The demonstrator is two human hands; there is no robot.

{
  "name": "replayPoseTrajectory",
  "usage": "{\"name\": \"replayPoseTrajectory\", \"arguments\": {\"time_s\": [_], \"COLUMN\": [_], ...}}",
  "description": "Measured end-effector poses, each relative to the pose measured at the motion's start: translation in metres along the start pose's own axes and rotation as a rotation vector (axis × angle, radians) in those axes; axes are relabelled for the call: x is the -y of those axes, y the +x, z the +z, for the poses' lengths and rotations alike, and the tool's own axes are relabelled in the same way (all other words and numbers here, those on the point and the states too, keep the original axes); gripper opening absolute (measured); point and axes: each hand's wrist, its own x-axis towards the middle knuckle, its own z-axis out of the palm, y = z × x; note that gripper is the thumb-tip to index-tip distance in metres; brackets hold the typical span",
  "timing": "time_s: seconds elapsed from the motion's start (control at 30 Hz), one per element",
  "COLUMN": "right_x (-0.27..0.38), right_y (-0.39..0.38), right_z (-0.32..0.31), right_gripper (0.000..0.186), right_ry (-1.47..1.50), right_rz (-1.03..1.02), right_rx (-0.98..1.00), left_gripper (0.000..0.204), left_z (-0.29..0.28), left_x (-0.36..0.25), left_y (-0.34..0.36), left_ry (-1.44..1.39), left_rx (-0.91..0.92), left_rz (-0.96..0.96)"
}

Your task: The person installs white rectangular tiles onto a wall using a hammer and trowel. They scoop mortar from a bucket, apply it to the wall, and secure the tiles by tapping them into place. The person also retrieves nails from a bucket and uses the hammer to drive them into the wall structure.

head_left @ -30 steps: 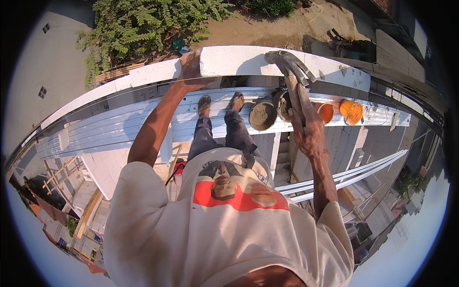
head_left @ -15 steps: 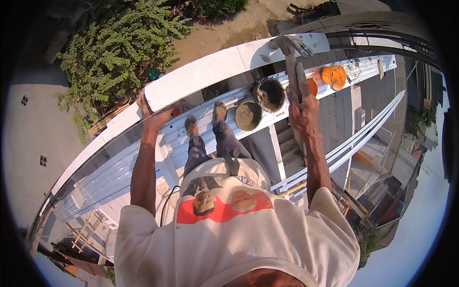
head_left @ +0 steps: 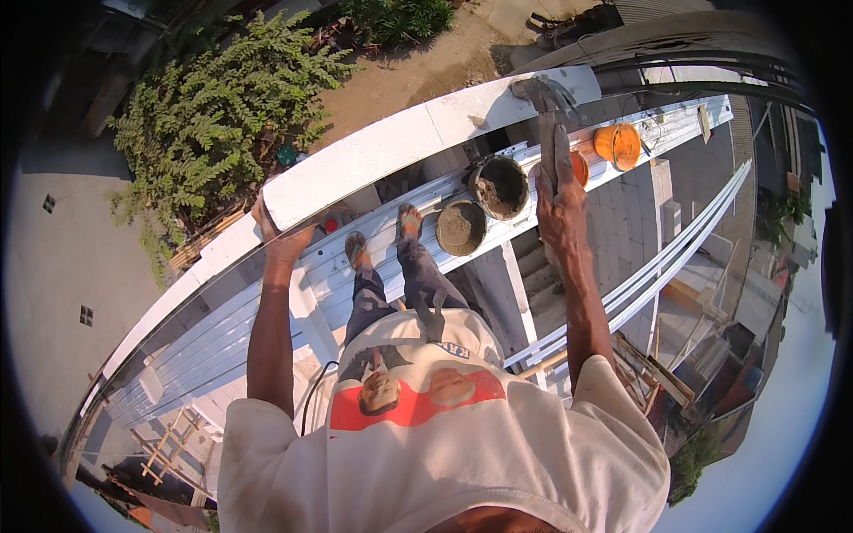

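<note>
A claw hammer (head_left: 548, 124), greyed with dust, is in my right hand (head_left: 563, 211); the fingers are wrapped round its handle. Its head, slightly blurred, is over the right end of a row of long white blocks (head_left: 373, 138) on top of the wall; I cannot tell whether it touches. My left hand (head_left: 283, 238) grips the near left end of the white block, fingers on the outer side and thumb on the inner side. Just left of it, a lower white course (head_left: 209, 259) carries on along the wall.
I stand on ribbed metal planks (head_left: 338, 262) beside the wall. Two buckets of grey mortar, one black (head_left: 499, 188) and one smaller (head_left: 460, 228), stand near my feet. An orange bucket (head_left: 617, 146) is farther right. Beyond the wall are a leafy tree (head_left: 222, 107) and ground far below.
The hammer head has shifted slightly right and down, staying near the block's right end. My left hand keeps its hold on the block's end. The whole view has moved a little.
</note>
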Motion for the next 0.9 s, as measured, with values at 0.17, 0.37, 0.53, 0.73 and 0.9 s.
{"name": "replayPoseTrajectory", "arguments": {"time_s": [0.17,0.37,0.53,0.73,0.9], "right_x": [-0.011,-0.014,-0.014,-0.026,0.012], "right_y": [-0.006,0.007,0.008,-0.005,-0.006], "right_z": [-0.001,-0.011,-0.014,-0.001,-0.012], "right_gripper": [0.046,0.041,0.050,0.060,0.055], "right_ry": [0.125,0.014,-0.039,-0.019,0.093], "right_rz": [0.174,0.074,0.165,0.205,0.299], "right_rx": [-0.030,-0.134,-0.071,-0.077,0.065], "left_gripper": [0.083,0.085,0.083,0.081,0.084], "left_z": [0.006,-0.004,-0.004,-0.008,-0.008], "left_x": [0.010,-0.008,-0.014,-0.013,-0.011], "left_y": [-0.007,0.002,0.004,0.011,0.015], "left_ry": [0.056,-0.048,-0.174,0.098,0.096], "left_rx": [0.069,-0.039,-0.123,-0.047,-0.096], "left_rz": [-0.043,0.017,-0.006,0.116,0.133]}}
